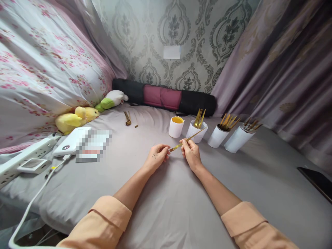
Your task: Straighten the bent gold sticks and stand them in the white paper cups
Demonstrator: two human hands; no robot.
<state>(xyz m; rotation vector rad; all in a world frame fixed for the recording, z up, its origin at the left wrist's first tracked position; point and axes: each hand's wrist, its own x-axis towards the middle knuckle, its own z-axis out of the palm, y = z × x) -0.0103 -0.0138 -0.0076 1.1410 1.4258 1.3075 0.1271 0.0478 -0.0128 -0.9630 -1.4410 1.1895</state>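
My right hand pinches a thin paintbrush with a golden handle. Its brown bristle end points left and down, and the handle slants up to the right. Close to the bristles, my left hand has its thumb and fingers drawn together. Whether those fingers touch the bristles or hold something small, I cannot make out. Beyond the hands stands a white cup with an orange-yellow inside. To its right, a white cup holds several gold handles, which the raised brush end partly overlaps.
Farther right are a white cup and a white jar with several sticks. Small brown-gold pieces lie at back left. A power bank, cable, power strip and plush toys line the left; a dark flat object lies right.
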